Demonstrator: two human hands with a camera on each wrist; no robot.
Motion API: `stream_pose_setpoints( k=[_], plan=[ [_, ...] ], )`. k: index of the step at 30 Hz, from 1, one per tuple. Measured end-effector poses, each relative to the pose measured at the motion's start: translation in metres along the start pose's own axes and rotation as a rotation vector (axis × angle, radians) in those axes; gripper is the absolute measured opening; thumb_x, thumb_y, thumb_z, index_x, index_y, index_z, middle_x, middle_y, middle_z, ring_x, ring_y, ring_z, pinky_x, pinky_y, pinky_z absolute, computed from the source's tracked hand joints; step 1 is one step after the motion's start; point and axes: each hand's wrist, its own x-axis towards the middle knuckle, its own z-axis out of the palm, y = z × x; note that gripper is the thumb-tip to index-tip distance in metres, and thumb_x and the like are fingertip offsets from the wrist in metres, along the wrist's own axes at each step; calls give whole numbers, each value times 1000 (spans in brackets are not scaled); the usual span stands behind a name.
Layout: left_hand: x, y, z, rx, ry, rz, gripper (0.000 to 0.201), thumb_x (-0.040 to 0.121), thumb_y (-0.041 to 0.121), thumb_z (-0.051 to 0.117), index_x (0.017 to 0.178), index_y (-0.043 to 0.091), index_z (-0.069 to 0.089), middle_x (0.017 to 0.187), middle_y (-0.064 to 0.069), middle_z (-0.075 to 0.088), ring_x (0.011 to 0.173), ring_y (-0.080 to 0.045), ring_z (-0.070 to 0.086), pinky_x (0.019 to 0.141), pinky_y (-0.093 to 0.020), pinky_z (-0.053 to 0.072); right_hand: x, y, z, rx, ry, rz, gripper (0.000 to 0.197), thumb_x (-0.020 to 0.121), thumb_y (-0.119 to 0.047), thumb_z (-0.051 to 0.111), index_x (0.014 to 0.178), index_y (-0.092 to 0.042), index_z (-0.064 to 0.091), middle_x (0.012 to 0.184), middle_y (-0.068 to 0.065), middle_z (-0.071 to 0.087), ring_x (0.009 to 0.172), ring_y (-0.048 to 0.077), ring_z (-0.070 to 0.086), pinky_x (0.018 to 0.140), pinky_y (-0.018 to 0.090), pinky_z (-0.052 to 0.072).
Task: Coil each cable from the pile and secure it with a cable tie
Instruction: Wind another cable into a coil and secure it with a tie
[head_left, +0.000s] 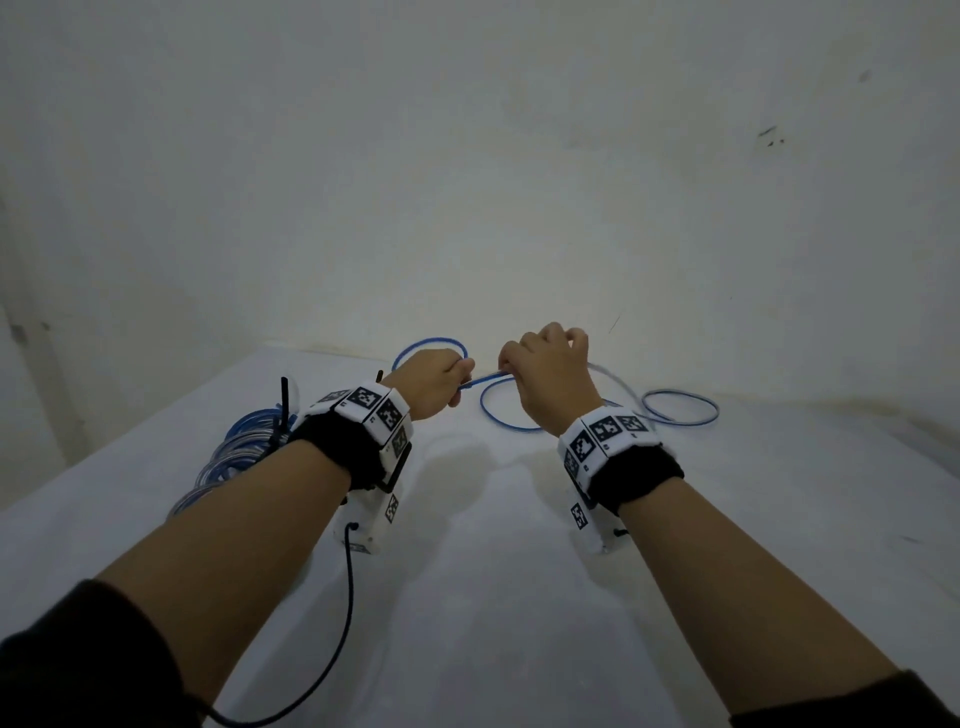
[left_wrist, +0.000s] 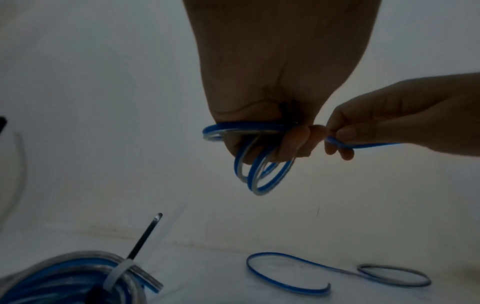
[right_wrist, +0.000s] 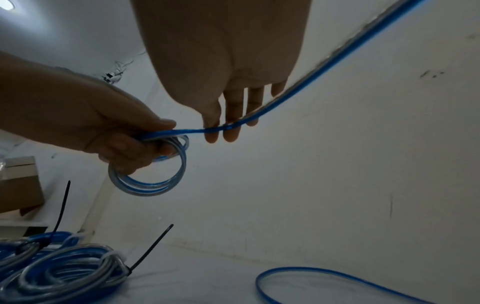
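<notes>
A flat blue-and-clear cable (head_left: 483, 378) stretches between my two hands above the white table (head_left: 493, 545). My left hand (head_left: 457, 387) grips a small coil (left_wrist: 262, 176) of it, the loops hanging below the curled fingers (left_wrist: 296, 142). In the right wrist view the same coil (right_wrist: 148, 181) hangs from my left hand (right_wrist: 145, 142). My right hand (head_left: 511, 376) pinches the cable just right of the coil; thumb and fingers (left_wrist: 342, 133) close on it. From my right hand (right_wrist: 221, 131) the cable runs up to the right, then down to loose loops (head_left: 680, 408) on the table.
Several tied blue coils (head_left: 244, 447) lie at the table's left, with black tie tails (right_wrist: 153, 246) sticking up and a white tie (left_wrist: 116, 273) on one. A cardboard box (right_wrist: 18, 185) stands further left. The white wall (head_left: 467, 182) is close behind the table.
</notes>
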Motion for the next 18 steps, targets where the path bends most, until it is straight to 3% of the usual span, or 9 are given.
stream_pose_setpoints(
  k=[1, 3, 5, 7, 9, 13, 16, 18],
  plan=[
    [0, 1, 1, -42, -12, -11, 39, 100, 21, 32, 71, 6, 53, 62, 3, 55, 56, -4, 48, 61, -20, 37, 0, -1, 1, 3, 27, -1, 29, 68, 9, 59, 83, -16, 63, 78, 3, 62, 84, 32, 55, 78, 36, 19],
    [0, 3, 1, -51, -22, -9, 40, 99, 18, 32, 77, -2, 59, 58, 4, 52, 50, -2, 47, 54, -15, 33, -2, -4, 1, 60, 0, -1, 26, 76, 5, 52, 90, -14, 62, 86, 4, 62, 91, 31, 53, 83, 37, 19],
    [0, 1, 0, -45, -1, -17, 43, 100, 21, 32, 73, 3, 60, 53, 4, 48, 48, -5, 44, 53, -18, 32, -4, -5, 0, 189, -37, -6, 21, 92, -18, 39, 98, -16, 58, 92, -1, 61, 98, 25, 49, 90, 36, 18],
    [1, -4, -2, -107, 5, -46, 46, 99, 22, 35, 60, 10, 54, 43, 6, 45, 39, -5, 40, 50, -20, 31, -9, -6, -3, 387, -34, 14, 35, 92, -42, 34, 97, -17, 58, 81, -7, 56, 90, 16, 47, 92, 34, 20],
    [0, -6, -3, -184, -1, -72, 46, 99, 22, 37, 54, 12, 47, 34, 5, 42, 32, -4, 35, 45, -20, 30, -11, -7, -5, 470, -10, -40, 37, 86, -50, 42, 92, -18, 58, 72, -10, 51, 81, 13, 44, 90, 33, 24],
    [-4, -5, -3, -350, -98, -101, 43, 101, 21, 32, 64, 9, 50, 33, 5, 42, 32, -7, 36, 47, -23, 32, -3, -4, -1, 509, 58, -79, 23, 84, -36, 52, 83, -15, 62, 70, -9, 53, 76, 16, 45, 82, 35, 28],
    [-8, -2, -4, -475, -148, -96, 47, 103, 27, 26, 69, 8, 54, 35, 7, 37, 35, -9, 37, 53, -24, 37, 2, -5, 3, 760, 84, -18, 16, 87, -29, 56, 83, -14, 61, 77, -3, 62, 76, 18, 55, 82, 39, 40],
    [-12, 1, -5, -589, -153, -112, 49, 103, 31, 25, 71, 8, 53, 38, 9, 30, 37, -10, 31, 53, -22, 41, 5, -8, 2, 921, 74, 54, 9, 89, -18, 58, 84, -11, 59, 80, 1, 60, 77, 21, 56, 78, 33, 45]
  ],
)
